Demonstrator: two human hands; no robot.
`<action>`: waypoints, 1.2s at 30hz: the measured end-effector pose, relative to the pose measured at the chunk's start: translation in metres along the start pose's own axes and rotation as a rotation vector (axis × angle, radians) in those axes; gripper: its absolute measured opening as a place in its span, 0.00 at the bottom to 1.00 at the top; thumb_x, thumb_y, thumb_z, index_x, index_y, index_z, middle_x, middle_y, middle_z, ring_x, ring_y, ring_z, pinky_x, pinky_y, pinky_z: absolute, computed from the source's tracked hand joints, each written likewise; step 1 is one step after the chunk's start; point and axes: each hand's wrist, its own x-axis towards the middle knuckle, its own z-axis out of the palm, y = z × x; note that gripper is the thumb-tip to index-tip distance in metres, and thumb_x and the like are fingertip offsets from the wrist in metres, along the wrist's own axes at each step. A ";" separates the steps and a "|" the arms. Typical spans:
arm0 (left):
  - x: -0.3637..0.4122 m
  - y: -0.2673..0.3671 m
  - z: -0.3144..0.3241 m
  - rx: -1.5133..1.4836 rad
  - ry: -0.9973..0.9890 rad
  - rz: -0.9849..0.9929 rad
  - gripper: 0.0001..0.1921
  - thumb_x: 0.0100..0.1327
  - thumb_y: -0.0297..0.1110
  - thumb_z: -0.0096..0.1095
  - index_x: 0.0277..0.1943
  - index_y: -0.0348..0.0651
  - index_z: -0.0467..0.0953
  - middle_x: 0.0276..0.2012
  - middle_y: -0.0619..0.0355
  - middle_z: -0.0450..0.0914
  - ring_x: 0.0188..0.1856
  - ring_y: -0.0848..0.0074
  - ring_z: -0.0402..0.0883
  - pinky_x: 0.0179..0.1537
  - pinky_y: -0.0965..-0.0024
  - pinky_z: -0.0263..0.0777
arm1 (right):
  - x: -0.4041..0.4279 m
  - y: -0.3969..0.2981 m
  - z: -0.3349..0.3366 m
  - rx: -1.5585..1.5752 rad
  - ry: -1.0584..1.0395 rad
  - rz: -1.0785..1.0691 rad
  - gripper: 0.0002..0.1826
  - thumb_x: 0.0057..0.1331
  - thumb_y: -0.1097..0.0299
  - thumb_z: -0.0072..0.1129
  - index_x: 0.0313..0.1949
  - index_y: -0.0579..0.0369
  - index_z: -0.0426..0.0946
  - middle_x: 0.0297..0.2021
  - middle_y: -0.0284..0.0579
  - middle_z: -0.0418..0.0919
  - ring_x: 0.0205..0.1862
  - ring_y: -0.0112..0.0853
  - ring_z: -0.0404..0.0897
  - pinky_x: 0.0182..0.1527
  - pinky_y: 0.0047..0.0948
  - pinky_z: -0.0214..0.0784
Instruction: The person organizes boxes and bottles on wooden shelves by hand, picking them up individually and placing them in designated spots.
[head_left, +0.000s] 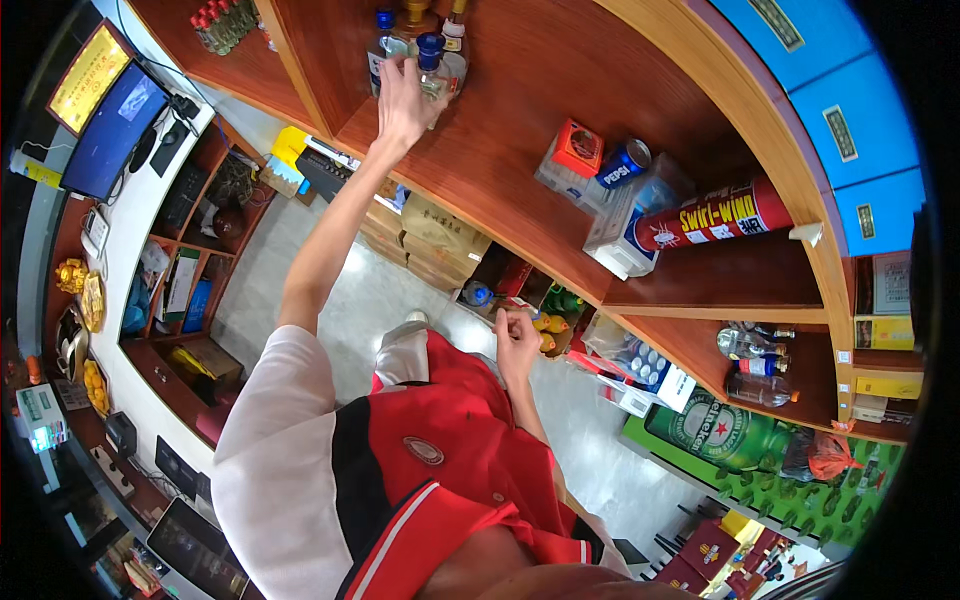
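Observation:
My left hand (405, 105) reaches up to the wooden shelf (517, 67) and grips a clear glass bottle (436, 84) with a blue cap. Part of that bottle is hidden behind the fingers. Close around it stand another blue-capped bottle (384, 37), an amber bottle (416, 16) with a gold-coloured top, and a bottle with a white neck label (454, 31). Loosely curled in front of my body, my right hand (517, 345) has nothing visible in it. Below that hand is the grey floor (360, 300).
On the same shelf are a Pepsi can (624, 163), a red box (579, 148) and a red spray can (712, 217). Cardboard boxes (439, 236) stand beneath. A white-topped counter (169, 420) curves along the left. Empty-looking bottles (754, 364) lie in a lower compartment.

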 end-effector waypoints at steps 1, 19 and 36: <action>-0.001 0.002 -0.005 -0.003 0.003 -0.009 0.38 0.49 0.42 0.87 0.57 0.32 0.71 0.59 0.39 0.70 0.58 0.45 0.74 0.58 0.49 0.75 | 0.006 -0.006 0.007 0.024 -0.026 0.025 0.10 0.73 0.70 0.67 0.35 0.63 0.78 0.25 0.40 0.82 0.28 0.22 0.81 0.35 0.25 0.75; -0.111 0.092 -0.103 -0.798 -0.515 -0.606 0.36 0.48 0.44 0.90 0.50 0.36 0.70 0.44 0.52 0.83 0.48 0.71 0.85 0.50 0.66 0.80 | 0.040 -0.071 0.030 0.446 -0.124 0.004 0.45 0.58 0.74 0.80 0.71 0.62 0.62 0.66 0.52 0.72 0.65 0.37 0.75 0.64 0.39 0.74; -0.270 0.357 -0.112 -0.979 -0.631 -0.077 0.44 0.40 0.42 0.94 0.59 0.34 0.74 0.55 0.48 0.77 0.51 0.61 0.86 0.51 0.61 0.84 | -0.049 0.016 -0.216 -0.051 0.127 -0.079 0.39 0.50 0.78 0.79 0.61 0.58 0.69 0.61 0.54 0.77 0.62 0.49 0.79 0.64 0.43 0.73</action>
